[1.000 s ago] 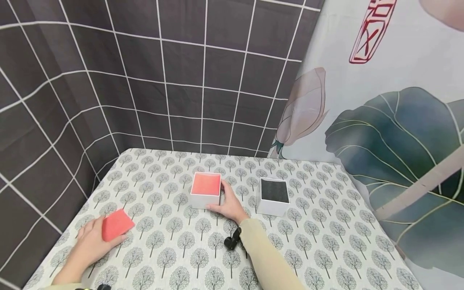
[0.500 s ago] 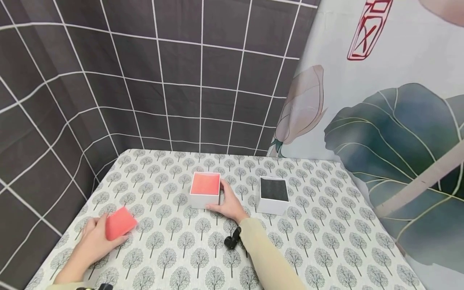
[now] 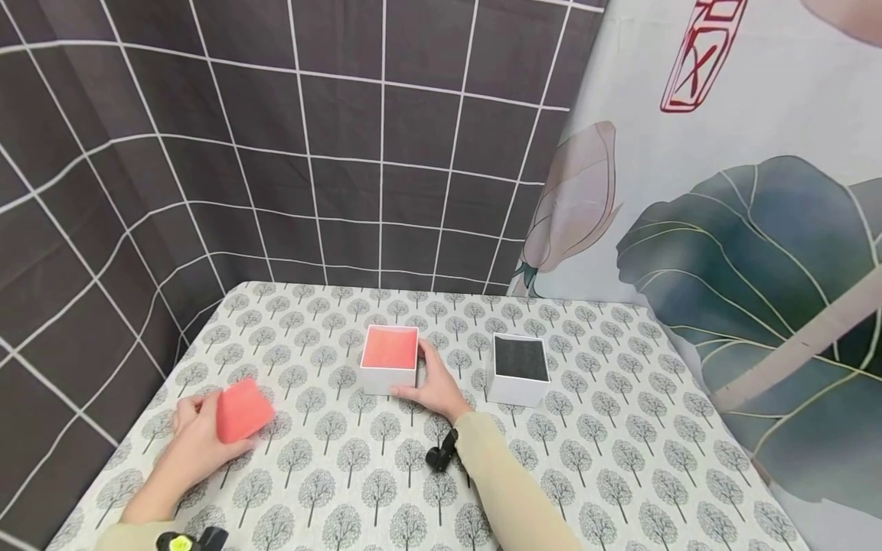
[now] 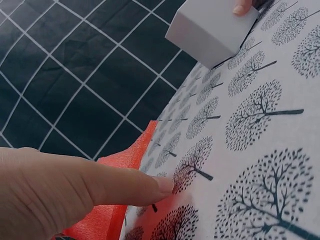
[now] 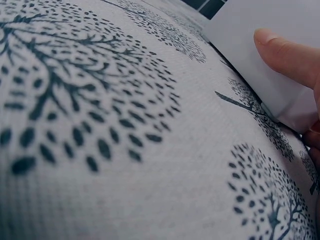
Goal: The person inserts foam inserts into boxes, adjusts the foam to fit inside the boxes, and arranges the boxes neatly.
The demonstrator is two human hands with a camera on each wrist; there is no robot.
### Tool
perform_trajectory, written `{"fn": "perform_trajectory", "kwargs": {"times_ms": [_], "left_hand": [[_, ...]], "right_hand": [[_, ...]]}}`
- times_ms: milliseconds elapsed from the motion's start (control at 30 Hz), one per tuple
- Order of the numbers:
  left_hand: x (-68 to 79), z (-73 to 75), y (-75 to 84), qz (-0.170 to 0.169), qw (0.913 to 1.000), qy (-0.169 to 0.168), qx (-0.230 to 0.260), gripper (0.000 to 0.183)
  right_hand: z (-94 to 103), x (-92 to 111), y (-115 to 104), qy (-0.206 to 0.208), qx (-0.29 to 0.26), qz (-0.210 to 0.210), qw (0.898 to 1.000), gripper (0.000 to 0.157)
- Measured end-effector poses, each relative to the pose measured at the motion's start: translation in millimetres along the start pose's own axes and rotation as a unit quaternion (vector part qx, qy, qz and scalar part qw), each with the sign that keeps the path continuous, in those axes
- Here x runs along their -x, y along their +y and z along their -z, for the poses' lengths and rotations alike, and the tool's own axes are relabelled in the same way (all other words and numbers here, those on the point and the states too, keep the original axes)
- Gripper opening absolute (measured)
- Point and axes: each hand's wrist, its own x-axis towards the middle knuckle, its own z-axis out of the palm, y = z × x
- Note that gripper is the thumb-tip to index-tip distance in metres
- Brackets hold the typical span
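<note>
At the left of the head view, my left hand (image 3: 195, 450) grips a flat red square foam pad (image 3: 246, 410) by its near-left side. The left wrist view shows the thumb across the red pad (image 4: 132, 152), close over the cloth. My right hand (image 3: 437, 389) holds the right side of a white square box (image 3: 387, 381) whose top shows a red filling. In the right wrist view its thumb presses on the front wall of the box (image 5: 250, 60); the other fingers are mostly hidden.
A second white box (image 3: 515, 392), filled with black foam-like material (image 3: 521, 360), stands right of the right hand. A tree-print cloth (image 3: 386, 490) covers the table. Behind it hang a dark gridded curtain (image 3: 344, 191) and a flower-print curtain (image 3: 641, 69).
My left hand has carried the red foam pad a little to the right and farther from me. The right hand and both boxes have stayed in place.
</note>
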Motion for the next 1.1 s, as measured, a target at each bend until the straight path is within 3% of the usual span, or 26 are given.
{"fn": "perform_trajectory", "kwargs": {"times_ms": [267, 800, 1100], "left_hand": [[-10.0, -8.9, 9.5, -0.029, 0.9993, -0.022, 0.009, 0.095], [-25.4, -19.0, 25.7, -0.03, 0.9966, -0.069, 0.034, 0.099], [-39.8, -21.6, 45.2, -0.056, 0.9935, -0.081, 0.058, 0.095]], "right_hand": [[0.3, -0.4, 0.0, 0.0, 0.003, -0.005, 1.0, 0.104], [-0.2, -0.2, 0.2, 0.0, -0.008, 0.001, 1.0, 0.104], [0.0, -0.5, 0.7, -0.001, -0.008, 0.001, 1.0, 0.104]]}}
